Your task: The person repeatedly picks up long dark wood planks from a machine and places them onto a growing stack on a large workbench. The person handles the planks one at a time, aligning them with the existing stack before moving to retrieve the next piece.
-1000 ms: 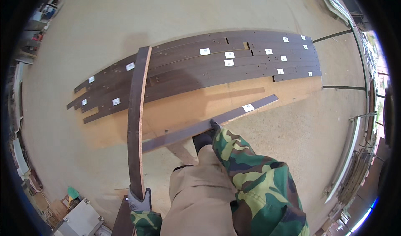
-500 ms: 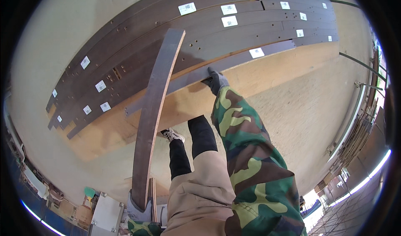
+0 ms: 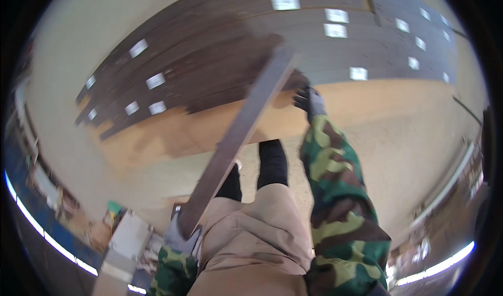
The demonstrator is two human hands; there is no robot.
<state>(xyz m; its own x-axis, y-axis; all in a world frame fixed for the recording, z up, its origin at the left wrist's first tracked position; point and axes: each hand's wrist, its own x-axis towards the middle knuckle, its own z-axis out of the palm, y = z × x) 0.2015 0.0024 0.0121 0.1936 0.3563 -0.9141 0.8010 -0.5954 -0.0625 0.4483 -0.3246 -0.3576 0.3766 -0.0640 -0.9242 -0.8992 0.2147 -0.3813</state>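
My left hand [image 3: 181, 235], in a grey glove, is closed around the lower end of a long dark brown board [image 3: 241, 133]. The board slants up and to the right, its far end blurred in front of the laid boards. My right hand [image 3: 310, 101], in a grey glove with darker fingers, is by the front edge of several dark boards [image 3: 220, 49]. Its fingers look apart and grip nothing. White labels [image 3: 336, 30] are stuck on the laid boards, which lie side by side on a light wooden panel [image 3: 367, 94].
Pale floor [image 3: 377, 149] surrounds the panel. A white cabinet-like box [image 3: 130, 233] and a green broom head [image 3: 113, 207] are at lower left. A long pale rail [image 3: 443, 191] runs along the right side. My legs [image 3: 272, 165] are close to the panel's near side.
The front laid board has moved against its neighbours, closing the gap. My right hand has come off it. The held board now leans further right, and the view has shifted.
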